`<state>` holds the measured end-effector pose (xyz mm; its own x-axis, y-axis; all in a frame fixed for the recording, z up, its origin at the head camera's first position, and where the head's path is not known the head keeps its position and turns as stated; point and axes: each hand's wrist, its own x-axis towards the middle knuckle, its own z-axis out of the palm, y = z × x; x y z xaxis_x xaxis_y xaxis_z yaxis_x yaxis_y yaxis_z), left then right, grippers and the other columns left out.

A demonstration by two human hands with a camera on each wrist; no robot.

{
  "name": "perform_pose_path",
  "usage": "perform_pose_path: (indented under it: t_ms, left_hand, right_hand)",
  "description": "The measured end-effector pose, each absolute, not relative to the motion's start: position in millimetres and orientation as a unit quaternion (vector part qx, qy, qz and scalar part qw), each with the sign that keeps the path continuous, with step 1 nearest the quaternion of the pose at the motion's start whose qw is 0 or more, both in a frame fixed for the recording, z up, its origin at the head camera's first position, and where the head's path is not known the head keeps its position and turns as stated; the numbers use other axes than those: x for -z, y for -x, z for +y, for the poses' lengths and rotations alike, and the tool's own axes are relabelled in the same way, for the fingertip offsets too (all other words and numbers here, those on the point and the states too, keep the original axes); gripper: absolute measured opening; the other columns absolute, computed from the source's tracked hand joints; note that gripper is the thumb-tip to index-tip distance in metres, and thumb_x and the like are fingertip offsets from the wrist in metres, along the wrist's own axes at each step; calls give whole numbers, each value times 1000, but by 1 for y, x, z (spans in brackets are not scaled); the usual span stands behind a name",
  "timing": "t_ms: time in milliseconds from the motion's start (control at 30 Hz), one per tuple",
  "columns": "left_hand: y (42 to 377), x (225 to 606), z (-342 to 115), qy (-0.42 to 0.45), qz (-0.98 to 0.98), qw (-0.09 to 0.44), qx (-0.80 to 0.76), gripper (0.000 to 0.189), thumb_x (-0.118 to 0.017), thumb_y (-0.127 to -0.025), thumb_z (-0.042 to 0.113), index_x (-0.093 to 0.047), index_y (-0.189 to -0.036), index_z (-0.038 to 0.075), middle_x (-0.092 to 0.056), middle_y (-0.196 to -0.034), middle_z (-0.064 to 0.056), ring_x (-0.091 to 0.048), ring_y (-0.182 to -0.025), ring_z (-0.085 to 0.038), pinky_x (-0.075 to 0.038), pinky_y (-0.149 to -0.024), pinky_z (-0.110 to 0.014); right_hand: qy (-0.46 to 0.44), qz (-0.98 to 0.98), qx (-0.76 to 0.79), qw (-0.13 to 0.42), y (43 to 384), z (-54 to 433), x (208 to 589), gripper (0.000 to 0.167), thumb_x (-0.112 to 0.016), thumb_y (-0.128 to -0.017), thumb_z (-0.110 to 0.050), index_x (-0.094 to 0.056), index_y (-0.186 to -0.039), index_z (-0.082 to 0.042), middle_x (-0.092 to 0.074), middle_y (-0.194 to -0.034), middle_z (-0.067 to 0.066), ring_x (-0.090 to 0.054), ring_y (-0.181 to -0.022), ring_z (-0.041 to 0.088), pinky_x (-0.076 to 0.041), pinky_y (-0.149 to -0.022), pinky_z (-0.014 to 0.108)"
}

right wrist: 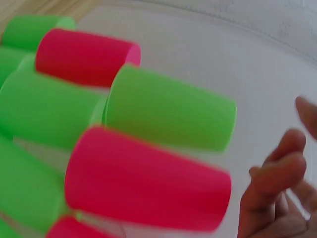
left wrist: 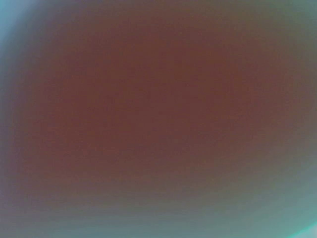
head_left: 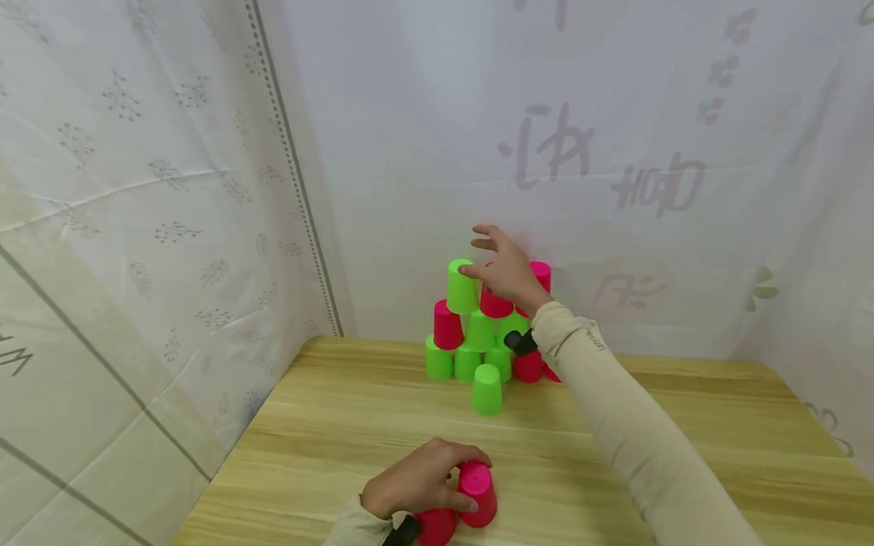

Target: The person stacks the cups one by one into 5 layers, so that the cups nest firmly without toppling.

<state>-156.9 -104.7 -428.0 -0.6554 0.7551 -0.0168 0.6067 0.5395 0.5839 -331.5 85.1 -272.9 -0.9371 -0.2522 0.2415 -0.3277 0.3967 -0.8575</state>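
Note:
Upside-down green and red cups form a stacked pyramid at the back of the table. My right hand (head_left: 507, 269) is at its top level, fingers spread and holding nothing. Just left of it stands a green cup (head_left: 461, 292); behind the hand a red cup (head_left: 495, 305) is partly hidden. In the right wrist view, the fingers (right wrist: 277, 181) sit apart from the bases of these two cups. Near the front, my left hand (head_left: 426, 479) grips an upside-down pinkish-red cup (head_left: 479, 502) between thumb and fingers. Another red cup (head_left: 435, 526) is partly under that hand. The left wrist view is a reddish blur.
A single green cup (head_left: 487, 390) stands upside down before the pyramid. Another red cup (head_left: 541, 274) tops the pyramid's right part, partly covered by my right hand. Printed cloth (head_left: 410, 152) hangs behind and beside the wooden table (head_left: 328, 425).

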Motion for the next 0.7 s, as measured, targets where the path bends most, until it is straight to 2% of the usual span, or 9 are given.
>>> perform_pose_path:
  t_ms: [100, 167, 300, 400, 467, 533, 633, 700]
  left_hand:
    - [158, 427, -106, -389, 865, 142, -283, 43, -82, -84, 23, -66, -124, 15, -69, -105, 15, -56, -82, 7, -53, -74, -13]
    - [159, 426, -107, -384, 865, 146, -288, 43, -82, -85, 25, -66, -124, 16, -70, -107, 15, -56, -85, 9, -53, -75, -13]
    - [163, 416, -110, -369, 864, 158, -303, 43, -82, -85, 25, -66, -124, 17, -70, -107, 14, -57, -87, 9, -54, -77, -15]
    - [168, 402, -115, -365, 860, 155, -321, 43, -81, -85, 23, -65, -124, 16, -70, -106, 12, -58, -91, 7, -55, -80, -17]
    - [173, 390, -119, -364, 859, 145, -331, 43, -81, -85, 21, -65, -125, 15, -71, -107, 11, -60, -93, 5, -56, -81, -18]
    - [179, 377, -123, -364, 859, 128, -336, 45, -80, -86, 21, -65, -128, 15, -72, -110, 10, -61, -96, 2, -56, -84, -22]
    - [190, 355, -130, -366, 860, 106, -339, 48, -79, -87, 23, -63, -132, 15, -72, -112, 8, -63, -100, -3, -57, -87, -28]
    - [198, 339, -133, -366, 860, 96, -343, 51, -78, -88, 24, -60, -135, 14, -71, -112, 5, -64, -102, -7, -57, -89, -34]
  right_hand:
    - [-199, -834, -513, 28, 331, 98, 270, 72, -73, -92, -25, -37, -154, -22, -48, -155, 10, -51, -50, 24, -49, -51, 28]
    - [-214, -838, -501, 27, 329, 106, 269, 69, -71, -94, -29, -38, -154, -23, -47, -156, 10, -55, -52, 25, -51, -52, 30]
    - [-230, -845, -482, 41, 324, 122, 269, 65, -68, -95, -36, -41, -153, -25, -49, -154, 9, -69, -78, 35, -58, -61, 43]
    - [-232, -853, -463, 60, 318, 133, 270, 63, -68, -95, -39, -43, -151, -25, -52, -152, 7, -68, -106, 37, -59, -75, 43]
    - [-232, -857, -455, 68, 313, 140, 271, 62, -68, -95, -39, -44, -151, -26, -54, -150, 7, -67, -99, 37, -57, -74, 39]
    - [-229, -861, -449, 71, 306, 146, 272, 62, -68, -94, -38, -44, -150, -27, -56, -148, 6, -66, -86, 33, -55, -69, 34]
    - [-226, -859, -455, 64, 295, 155, 276, 62, -70, -94, -36, -44, -150, -28, -56, -147, 7, -54, -57, 28, -52, -53, 32]
    - [-229, -856, -460, 59, 290, 160, 280, 63, -71, -93, -34, -45, -150, -26, -57, -145, 9, -50, -49, 22, -51, -50, 31]
